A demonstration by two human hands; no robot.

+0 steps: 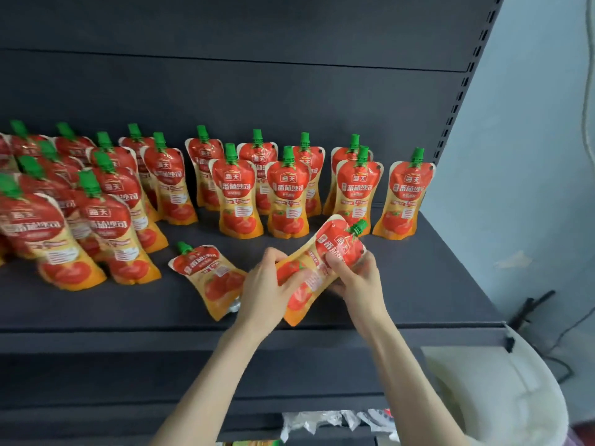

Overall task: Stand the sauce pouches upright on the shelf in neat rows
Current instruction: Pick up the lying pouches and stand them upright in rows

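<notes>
A person stands at a dark grey shelf (418, 284) and holds one tomato sauce pouch (336, 247) in both hands, just above the shelf and near its front edge. The pouch is tilted. Its green cap (359, 227) points up and to the right, and its orange bottom points down toward the person. The left hand (267, 284) has its fingers curled round the lower part of the pouch. The right hand (357, 281) grips the upper part, with the thumb pressed on the red front.

Just left of the left hand, a second pouch (209, 278) lies flat on the shelf with its cap pointing to the back. The left hand hides one corner of it.

Behind the hands, more pouches stand up straight. A lone pouch (405, 194) stands near the right end of the shelf. To its left, three front pouches (288, 194) each have others standing behind them, with small gaps between the stacks. On the left, a big bunch of pouches (106, 220) stands packed close together. Some of them lean, and the near ones look blurry.

A dark back panel (257, 91) rises behind them all, with a slotted post (467, 75) at its right side and a light blue wall (531, 156) past that. Lower down lies some crinkly clear plastic (322, 420). A white thing (502, 397) sits at the bottom right; I cannot tell what it is.
</notes>
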